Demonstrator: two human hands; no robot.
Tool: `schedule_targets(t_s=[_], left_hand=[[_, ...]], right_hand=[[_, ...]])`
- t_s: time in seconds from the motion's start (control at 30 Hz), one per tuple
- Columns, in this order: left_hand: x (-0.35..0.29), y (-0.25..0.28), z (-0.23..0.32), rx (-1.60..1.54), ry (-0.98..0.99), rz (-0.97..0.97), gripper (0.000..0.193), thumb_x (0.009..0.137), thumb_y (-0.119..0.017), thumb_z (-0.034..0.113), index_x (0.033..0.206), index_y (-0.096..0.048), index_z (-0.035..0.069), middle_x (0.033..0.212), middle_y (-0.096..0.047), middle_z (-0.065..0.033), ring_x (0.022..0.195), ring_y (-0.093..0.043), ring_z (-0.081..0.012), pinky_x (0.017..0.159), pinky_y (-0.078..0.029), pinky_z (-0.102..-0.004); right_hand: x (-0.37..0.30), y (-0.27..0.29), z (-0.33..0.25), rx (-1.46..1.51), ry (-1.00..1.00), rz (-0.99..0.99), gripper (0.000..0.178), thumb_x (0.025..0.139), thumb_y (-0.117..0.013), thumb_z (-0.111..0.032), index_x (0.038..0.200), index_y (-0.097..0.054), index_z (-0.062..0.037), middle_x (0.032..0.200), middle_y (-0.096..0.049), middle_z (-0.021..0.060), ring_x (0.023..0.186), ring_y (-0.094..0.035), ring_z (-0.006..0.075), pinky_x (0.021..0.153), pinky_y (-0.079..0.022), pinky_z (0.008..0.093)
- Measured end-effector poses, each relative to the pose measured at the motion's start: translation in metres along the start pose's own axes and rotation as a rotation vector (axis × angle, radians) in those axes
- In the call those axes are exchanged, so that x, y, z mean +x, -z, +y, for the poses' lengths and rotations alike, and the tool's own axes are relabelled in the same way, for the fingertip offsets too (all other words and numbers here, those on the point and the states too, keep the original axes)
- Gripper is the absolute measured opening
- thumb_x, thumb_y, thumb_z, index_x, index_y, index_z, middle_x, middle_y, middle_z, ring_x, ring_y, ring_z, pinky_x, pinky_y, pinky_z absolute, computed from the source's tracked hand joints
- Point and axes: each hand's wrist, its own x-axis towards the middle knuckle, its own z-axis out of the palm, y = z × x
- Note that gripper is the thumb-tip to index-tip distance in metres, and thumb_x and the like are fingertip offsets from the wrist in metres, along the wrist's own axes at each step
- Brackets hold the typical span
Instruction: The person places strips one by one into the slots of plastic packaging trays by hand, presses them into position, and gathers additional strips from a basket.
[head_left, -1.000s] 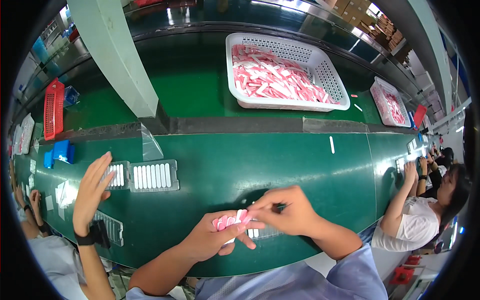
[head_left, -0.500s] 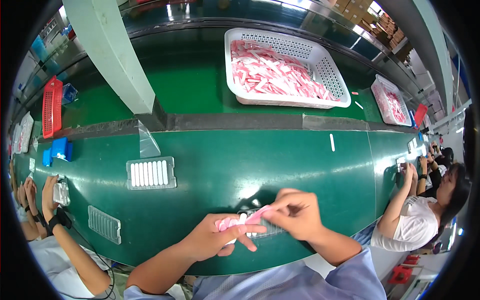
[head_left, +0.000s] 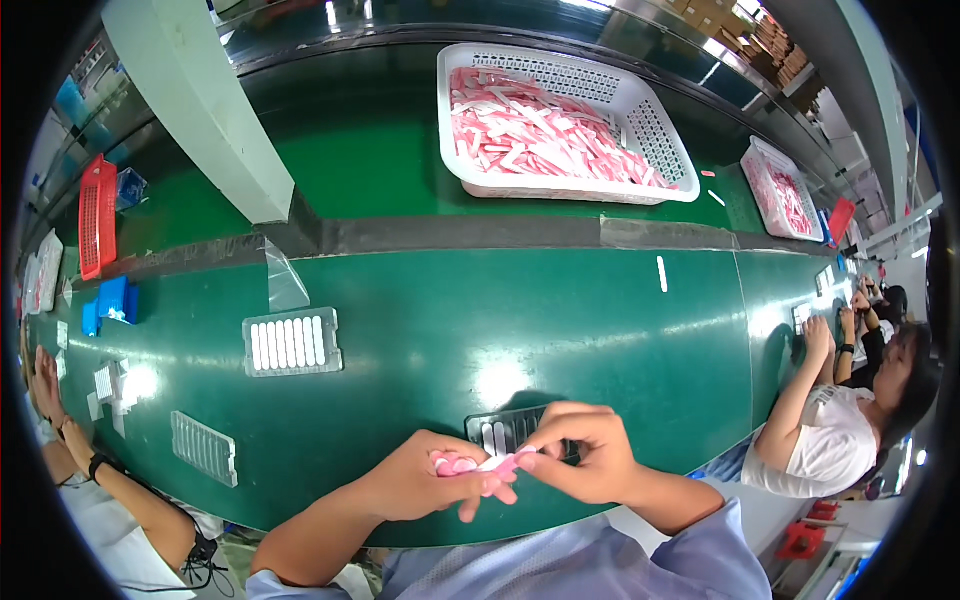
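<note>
Pink strips (head_left: pixel 452 465) poke out of the left hand's grip (head_left: pixel 420 482).

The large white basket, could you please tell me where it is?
In the head view, the large white basket stands slightly right of top centre, beyond the dark ledge, left of a smaller white basket.

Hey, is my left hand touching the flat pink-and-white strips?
Touching. The head view shows your left hand holding the flat pink-and-white strips directly, their rounded ends poking out just above its thumb.
</note>
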Motion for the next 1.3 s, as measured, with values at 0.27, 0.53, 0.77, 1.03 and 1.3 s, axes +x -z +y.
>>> schedule_targets(t_s=[0.27, 0.53, 0.77, 1.03, 1.3], left_hand=[[-0.001, 0.001, -0.002, 0.102, -0.080, 0.202, 0.016, 0.097, -0.069, 0.013, 0.100, -0.077, -0.001, 0.080, -0.074, -0.0018, 0.057, -0.057, -0.0039, 0.056, -0.043, -0.0214], [0.001, -0.001, -0.002, 0.109, -0.063, 0.193, 0.016, 0.098, -0.069, 0.014, 0.100, -0.077, 0.000, 0.083, -0.076, -0.0022, 0.056, -0.056, -0.0048, 0.055, -0.043, -0.0218], [0.000, -0.001, -0.001, 0.062, -0.082, 0.218, 0.016, 0.097, -0.070, 0.012, 0.101, -0.075, -0.003, 0.086, -0.076, -0.0037, 0.056, -0.057, -0.0046, 0.055, -0.045, -0.0218], [0.001, -0.001, -0.001, 0.089, -0.081, 0.234, 0.016, 0.097, -0.070, 0.014, 0.099, -0.075, -0.001, 0.083, -0.076, -0.0026, 0.056, -0.057, -0.0038, 0.054, -0.044, -0.0217], [0.002, -0.004, -0.009, 0.147, -0.058, 0.099, 0.020, 0.097, -0.072, 0.017, 0.106, -0.074, 0.000, 0.091, -0.077, -0.0052, 0.060, -0.060, -0.0066, 0.058, -0.047, -0.0213]], right_hand=[[-0.003, 0.012, 0.005, 0.038, -0.019, 0.087, 0.014, 0.082, -0.079, 0.002, 0.095, -0.078, -0.0008, 0.076, -0.062, 0.0035, 0.063, -0.052, 0.0085, 0.058, -0.040, 0.0251], [-0.004, 0.011, 0.015, -0.080, 0.231, 0.312, 0.017, 0.078, -0.080, 0.005, 0.093, -0.078, -0.0024, 0.067, -0.061, 0.0014, 0.059, -0.052, 0.0111, 0.056, -0.038, 0.0274], [-0.010, 0.020, 0.019, -0.991, 0.698, -0.181, 0.026, 0.080, -0.081, -0.029, 0.100, -0.076, -0.0125, 0.082, -0.053, -0.0033, 0.072, -0.050, 0.0163, 0.067, -0.040, 0.0313], [-0.007, 0.023, 0.019, -0.706, 0.530, -0.248, 0.037, 0.075, -0.085, -0.037, 0.104, -0.077, -0.0140, 0.088, -0.057, -0.0008, 0.076, -0.055, 0.0194, 0.072, -0.041, 0.0355], [0.006, 0.000, 0.005, -0.183, 0.151, -0.135, 0.012, 0.085, -0.081, -0.005, 0.096, -0.077, -0.0039, 0.061, -0.063, 0.0029, 0.054, -0.056, 0.0131, 0.054, -0.042, 0.0298]])
